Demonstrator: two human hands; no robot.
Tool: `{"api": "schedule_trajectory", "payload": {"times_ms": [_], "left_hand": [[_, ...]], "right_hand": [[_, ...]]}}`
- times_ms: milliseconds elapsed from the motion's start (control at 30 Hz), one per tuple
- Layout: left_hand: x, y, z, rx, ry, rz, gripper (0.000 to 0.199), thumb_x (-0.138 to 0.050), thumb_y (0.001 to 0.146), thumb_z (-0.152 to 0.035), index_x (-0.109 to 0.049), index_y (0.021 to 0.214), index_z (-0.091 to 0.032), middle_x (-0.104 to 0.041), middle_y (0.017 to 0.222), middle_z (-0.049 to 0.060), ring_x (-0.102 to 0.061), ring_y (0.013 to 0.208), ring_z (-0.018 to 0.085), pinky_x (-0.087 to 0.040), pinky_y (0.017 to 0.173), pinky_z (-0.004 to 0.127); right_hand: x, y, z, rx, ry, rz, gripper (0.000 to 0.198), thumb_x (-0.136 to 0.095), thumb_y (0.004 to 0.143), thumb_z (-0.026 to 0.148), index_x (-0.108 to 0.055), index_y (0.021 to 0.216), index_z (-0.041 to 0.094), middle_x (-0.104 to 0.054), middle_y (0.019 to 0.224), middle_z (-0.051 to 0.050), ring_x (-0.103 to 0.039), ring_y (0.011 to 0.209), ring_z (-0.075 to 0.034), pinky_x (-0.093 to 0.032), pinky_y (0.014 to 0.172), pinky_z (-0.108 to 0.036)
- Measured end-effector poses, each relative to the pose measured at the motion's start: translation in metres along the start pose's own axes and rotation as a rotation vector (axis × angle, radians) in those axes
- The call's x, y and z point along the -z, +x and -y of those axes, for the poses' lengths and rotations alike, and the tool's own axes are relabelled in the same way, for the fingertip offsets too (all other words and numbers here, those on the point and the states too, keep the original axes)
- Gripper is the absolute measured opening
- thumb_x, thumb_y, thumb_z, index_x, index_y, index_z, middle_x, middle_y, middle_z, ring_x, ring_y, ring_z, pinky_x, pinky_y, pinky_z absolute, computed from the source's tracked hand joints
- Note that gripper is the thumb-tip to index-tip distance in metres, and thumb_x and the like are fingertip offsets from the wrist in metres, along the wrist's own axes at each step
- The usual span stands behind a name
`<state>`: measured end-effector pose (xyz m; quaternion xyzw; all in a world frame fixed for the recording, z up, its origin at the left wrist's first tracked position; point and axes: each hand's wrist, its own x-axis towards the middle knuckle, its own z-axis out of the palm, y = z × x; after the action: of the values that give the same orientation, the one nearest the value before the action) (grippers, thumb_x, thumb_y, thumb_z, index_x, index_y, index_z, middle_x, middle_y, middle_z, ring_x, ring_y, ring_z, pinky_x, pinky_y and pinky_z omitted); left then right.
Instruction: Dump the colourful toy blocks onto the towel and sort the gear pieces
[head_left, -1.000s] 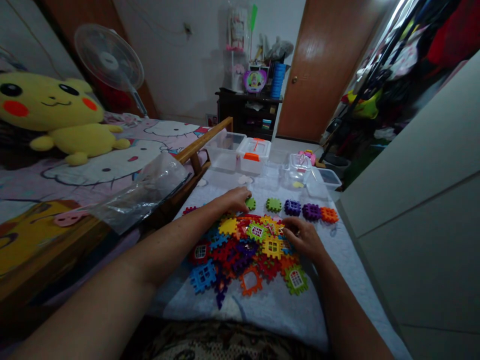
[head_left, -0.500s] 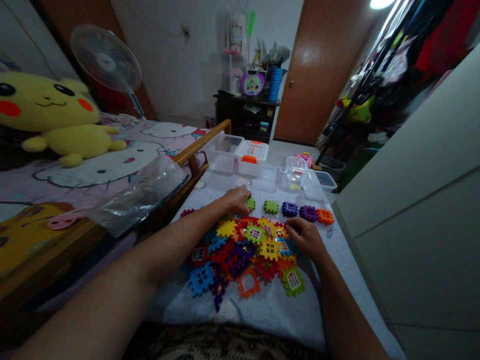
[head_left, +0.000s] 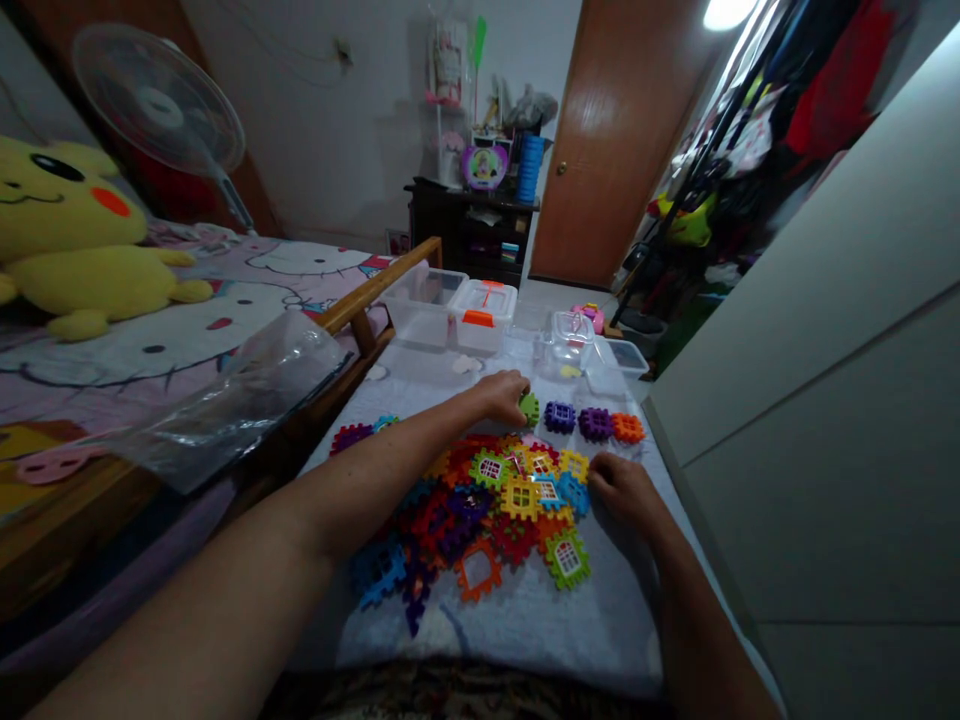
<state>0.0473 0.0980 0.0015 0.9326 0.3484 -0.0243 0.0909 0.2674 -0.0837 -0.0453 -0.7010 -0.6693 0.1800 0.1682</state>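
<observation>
My left hand reaches across the pile to the back row, its fingers closed on a green notched plastic building block. Right of that block, a dark blue block, a purple block and an orange block stand in line. My right hand rests at the pile's right edge with fingers curled; what they hold, if anything, is hidden. Close by its fingertips lie a blue piece and a yellow piece. Several mixed pieces, including a yellow window piece, form the pile.
Behind the row stand an orange-latched clear box, an open clear bin and a small clear container. A wooden bed rail borders the left, with a plastic bag over it. A white cabinet flanks the right.
My left hand has moved right along the row to the green block beside the dark blue one. My right hand has drawn back to the right, its fingers curling. The view has turned slightly right.
</observation>
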Motion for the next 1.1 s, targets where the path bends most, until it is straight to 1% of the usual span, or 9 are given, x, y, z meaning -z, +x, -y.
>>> {"api": "schedule_trajectory", "payload": {"times_ms": [133,233,367,467,533,633,800,900,1100], "left_hand": [[-0.002,0.007,-0.003,0.002,0.019,0.029,0.052,-0.069,0.065,-0.041,-0.066,0.111,-0.016,-0.065,0.114,0.012,-0.063,0.103,0.029,-0.051,0.085,0.033],[-0.004,0.009,-0.004,0.001,0.027,0.052,0.053,-0.069,0.066,-0.042,-0.065,0.112,-0.016,-0.064,0.117,0.013,-0.062,0.106,0.029,-0.051,0.086,0.033],[-0.008,0.009,-0.005,0.001,0.026,0.067,0.068,-0.073,0.064,-0.046,-0.059,0.123,-0.016,-0.059,0.128,0.014,-0.059,0.115,0.028,-0.050,0.092,0.032],[-0.009,0.010,-0.006,0.012,0.024,0.114,0.074,-0.078,0.060,-0.050,-0.059,0.123,-0.016,-0.060,0.127,0.013,-0.060,0.113,0.029,-0.050,0.092,0.032],[-0.010,0.011,-0.006,0.023,0.021,0.144,0.068,-0.078,0.060,-0.047,-0.062,0.119,-0.017,-0.064,0.122,0.012,-0.063,0.108,0.029,-0.052,0.088,0.032],[-0.012,0.011,-0.006,0.037,0.013,0.144,0.059,-0.077,0.061,-0.038,-0.064,0.116,-0.018,-0.067,0.118,0.011,-0.065,0.104,0.028,-0.053,0.085,0.032],[-0.014,0.013,-0.004,0.037,-0.013,0.130,0.054,-0.075,0.060,-0.029,-0.065,0.112,-0.017,-0.068,0.117,0.010,-0.065,0.102,0.027,-0.053,0.083,0.030],[-0.013,0.015,-0.004,0.033,-0.027,0.127,0.051,-0.075,0.060,-0.026,-0.066,0.109,-0.018,-0.069,0.115,0.008,-0.065,0.099,0.026,-0.052,0.082,0.030],[-0.010,0.016,-0.004,0.028,-0.048,0.120,0.049,-0.073,0.059,-0.022,-0.066,0.108,-0.019,-0.068,0.115,0.009,-0.064,0.100,0.026,-0.052,0.083,0.031]], "right_hand": [[-0.011,0.000,-0.005,-0.036,0.065,-0.095,0.023,-0.044,0.080,0.031,-0.064,0.078,0.020,-0.070,0.077,-0.006,-0.063,0.071,-0.020,-0.042,0.067,-0.029],[-0.011,-0.001,-0.006,-0.047,0.117,-0.106,0.023,-0.045,0.080,0.034,-0.063,0.076,0.021,-0.069,0.074,-0.005,-0.063,0.070,-0.020,-0.043,0.067,-0.030],[-0.008,-0.002,-0.008,-0.042,0.167,-0.103,0.025,-0.046,0.080,0.037,-0.064,0.078,0.020,-0.070,0.077,-0.006,-0.064,0.073,-0.021,-0.044,0.068,-0.031],[-0.009,-0.002,-0.009,-0.047,0.179,-0.104,0.026,-0.046,0.080,0.037,-0.066,0.080,0.020,-0.071,0.079,-0.006,-0.065,0.074,-0.021,-0.044,0.069,-0.031],[-0.009,-0.002,-0.009,-0.049,0.186,-0.107,0.027,-0.046,0.080,0.038,-0.067,0.081,0.020,-0.071,0.079,-0.006,-0.065,0.074,-0.021,-0.044,0.069,-0.031],[-0.009,-0.001,-0.010,-0.050,0.185,-0.107,0.028,-0.047,0.080,0.038,-0.067,0.082,0.019,-0.071,0.080,-0.006,-0.065,0.075,-0.022,-0.045,0.070,-0.031],[-0.008,-0.002,-0.009,-0.050,0.191,-0.106,0.027,-0.047,0.080,0.038,-0.067,0.081,0.019,-0.071,0.079,-0.005,-0.065,0.074,-0.021,-0.045,0.069,-0.031],[-0.007,-0.002,-0.008,-0.051,0.201,-0.114,0.027,-0.047,0.080,0.038,-0.067,0.081,0.020,-0.072,0.078,-0.005,-0.065,0.073,-0.021,-0.046,0.069,-0.031],[-0.005,-0.002,-0.007,-0.042,0.196,-0.102,0.026,-0.047,0.080,0.038,-0.066,0.079,0.020,-0.071,0.077,-0.005,-0.065,0.072,-0.021,-0.046,0.068,-0.031]]}}
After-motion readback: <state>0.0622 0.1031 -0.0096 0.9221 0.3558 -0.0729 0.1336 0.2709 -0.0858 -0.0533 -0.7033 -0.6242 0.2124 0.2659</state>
